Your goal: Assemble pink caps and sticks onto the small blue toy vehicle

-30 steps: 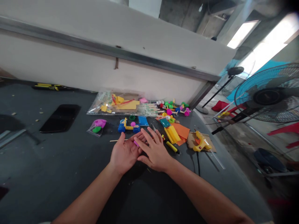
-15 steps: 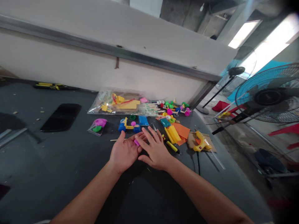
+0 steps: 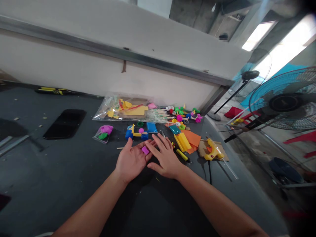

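Note:
My left hand [image 3: 132, 161] is turned palm up and holds a small block of purple modelling clay [image 3: 145, 150] on its slightly curled fingers. Beside it my right hand [image 3: 164, 156] is palm down, its fingers stretched out and apart. Its fingertips overlap those of my left hand, right by the clay. Just beyond my fingers stands a small model car [image 3: 136, 133] with blue wheels, a yellow frame and a pink ball. A clear bag of purple and green clay [image 3: 104, 132] lies to the left.
A black phone [image 3: 64, 124] lies at left. Behind are a plastic bag of yellow parts [image 3: 128, 108] and blue packets [image 3: 151, 127]. To the right lie yellow pieces [image 3: 182, 142], orange sheets [image 3: 193, 138], a yellow-handled cutter [image 3: 182, 154] and a yellow glue gun [image 3: 212, 150]. A fan [image 3: 283, 102] stands off the table.
My right hand has shifted slightly right and its fingers have lifted off the clay. More of the purple block shows on my left hand, which has hardly moved.

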Tool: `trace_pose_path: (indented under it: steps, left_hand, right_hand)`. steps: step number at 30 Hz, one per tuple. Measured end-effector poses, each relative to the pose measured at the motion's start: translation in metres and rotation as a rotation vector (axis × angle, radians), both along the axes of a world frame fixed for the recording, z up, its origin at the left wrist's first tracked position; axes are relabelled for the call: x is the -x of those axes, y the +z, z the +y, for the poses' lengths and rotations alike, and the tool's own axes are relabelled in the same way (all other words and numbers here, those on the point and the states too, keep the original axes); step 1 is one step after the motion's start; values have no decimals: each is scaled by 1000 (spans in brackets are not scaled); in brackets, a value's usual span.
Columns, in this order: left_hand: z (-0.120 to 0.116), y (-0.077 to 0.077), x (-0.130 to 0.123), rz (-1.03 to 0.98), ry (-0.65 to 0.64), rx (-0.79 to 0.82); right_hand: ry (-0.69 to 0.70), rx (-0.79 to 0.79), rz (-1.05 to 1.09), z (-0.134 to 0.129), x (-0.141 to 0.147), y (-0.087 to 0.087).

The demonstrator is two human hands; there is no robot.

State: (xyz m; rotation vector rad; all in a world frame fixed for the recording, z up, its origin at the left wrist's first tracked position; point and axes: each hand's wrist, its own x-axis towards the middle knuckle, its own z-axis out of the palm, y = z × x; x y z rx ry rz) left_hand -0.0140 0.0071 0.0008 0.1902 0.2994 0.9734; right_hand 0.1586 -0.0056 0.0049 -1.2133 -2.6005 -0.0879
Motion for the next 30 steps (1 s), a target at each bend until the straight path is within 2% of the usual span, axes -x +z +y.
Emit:
trace_pose_path:
  steps: [9, 16, 24, 27, 30]
  left_hand:
    - [1, 0, 2, -46, -22, -19]
    - [0, 2, 2, -7, -23, -9]
    - [1, 0, 1, -4, -39, 7]
    - [-1, 3, 0, 25, -20, 28]
    - [-3, 7, -2, 57, -8, 38]
  right_hand:
    - [21, 9, -20, 0, 1, 4]
    - [6, 26, 81, 3, -4, -1]
    - [25, 13, 55, 1, -2, 3]
    - [11, 11, 124, 1, -2, 1]
    - [-63, -3, 254, 0, 0, -2]
